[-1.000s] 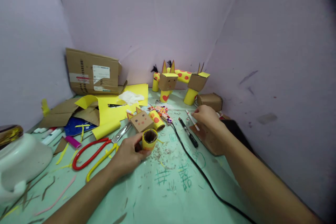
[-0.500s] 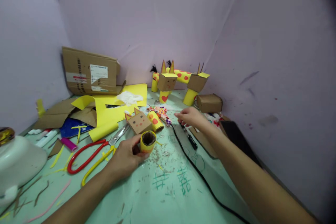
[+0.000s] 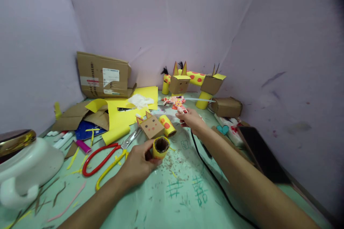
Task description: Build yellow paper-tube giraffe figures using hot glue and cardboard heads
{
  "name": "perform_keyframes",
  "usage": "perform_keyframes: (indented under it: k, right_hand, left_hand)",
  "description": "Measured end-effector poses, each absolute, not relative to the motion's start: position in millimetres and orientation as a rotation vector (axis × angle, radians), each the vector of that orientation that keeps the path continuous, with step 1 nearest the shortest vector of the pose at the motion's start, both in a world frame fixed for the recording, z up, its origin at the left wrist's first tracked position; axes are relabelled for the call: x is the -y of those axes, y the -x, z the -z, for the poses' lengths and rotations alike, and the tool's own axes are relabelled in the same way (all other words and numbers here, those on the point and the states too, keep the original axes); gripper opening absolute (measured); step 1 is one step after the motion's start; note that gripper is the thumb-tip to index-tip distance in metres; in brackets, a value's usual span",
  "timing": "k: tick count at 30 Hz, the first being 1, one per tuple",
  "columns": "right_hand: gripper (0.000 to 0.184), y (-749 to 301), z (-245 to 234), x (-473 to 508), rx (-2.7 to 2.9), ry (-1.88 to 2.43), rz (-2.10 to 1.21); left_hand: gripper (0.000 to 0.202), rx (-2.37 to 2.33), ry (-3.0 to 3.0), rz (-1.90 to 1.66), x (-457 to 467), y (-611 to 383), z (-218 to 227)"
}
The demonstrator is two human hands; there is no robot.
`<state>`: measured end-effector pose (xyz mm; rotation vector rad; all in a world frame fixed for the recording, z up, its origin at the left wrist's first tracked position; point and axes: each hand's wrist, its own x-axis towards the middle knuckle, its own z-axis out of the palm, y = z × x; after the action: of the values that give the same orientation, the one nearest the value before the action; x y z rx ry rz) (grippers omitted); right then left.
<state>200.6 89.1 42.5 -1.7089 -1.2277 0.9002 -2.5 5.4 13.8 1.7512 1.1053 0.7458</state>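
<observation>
My left hand (image 3: 135, 167) is closed around a short cardboard tube wrapped in yellow paper (image 3: 160, 147), held on the green table with its open end facing me. My right hand (image 3: 191, 120) grips a hot glue gun with a colourful patterned body (image 3: 177, 102), raised just above the table. A white glue stick (image 3: 200, 99) pokes out of the gun to the right. Its black cord (image 3: 208, 173) trails back under my right forearm. A small cardboard animal head with ears (image 3: 152, 127) and a yellow tube with red dots (image 3: 167, 125) lie just behind the held tube.
Red and yellow scissors (image 3: 106, 157) lie left of my left hand. Yellow paper (image 3: 126, 111), cardboard scraps and a flattened carton (image 3: 103, 77) fill the back left. Two giraffe-like paper figures (image 3: 185, 83) and a cardboard box (image 3: 228, 107) stand at the back. A phone (image 3: 258, 146) lies right; a white jug (image 3: 24, 168) sits left.
My right hand left the cardboard piece and pen at the right, moved left to the glue gun and lifted it. My left hand kept hold of the yellow tube.
</observation>
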Motion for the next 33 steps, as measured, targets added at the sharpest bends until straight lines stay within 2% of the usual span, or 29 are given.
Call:
perform_keyframes:
  k: [4,9,13,16,23,27,33]
  right_hand:
    - [0.028,-192,-58,-49,1.173,1.390,-0.794]
    - [0.036,-186,-60,-20,1.162,1.103,-1.193]
    - [0.028,-187,-56,-11,1.124,0.966,-1.339]
    - [0.030,-196,-59,2,1.176,1.001,-1.269]
    - [0.023,-212,-47,18,1.113,1.230,-1.214]
    - [0.017,-208,-37,2,0.922,1.371,-1.296]
    - [0.013,-210,-27,-48,0.960,1.579,-1.144]
  left_hand:
    - [0.023,-1.110,-1.777,-0.755,-4,2,-14]
    - [0.028,-1.098,-1.762,-0.759,-5,2,-13]
    - [0.030,-1.124,-1.756,-0.732,-4,2,-15]
    - [0.030,-1.128,-1.763,-0.730,-3,2,-18]
    - [0.025,-0.889,-1.614,-0.669,-1,7,-29]
    - [0.036,-0.800,-1.542,-0.639,-3,13,-28]
    - [0.048,-0.832,-1.476,-0.657,-4,11,-26]
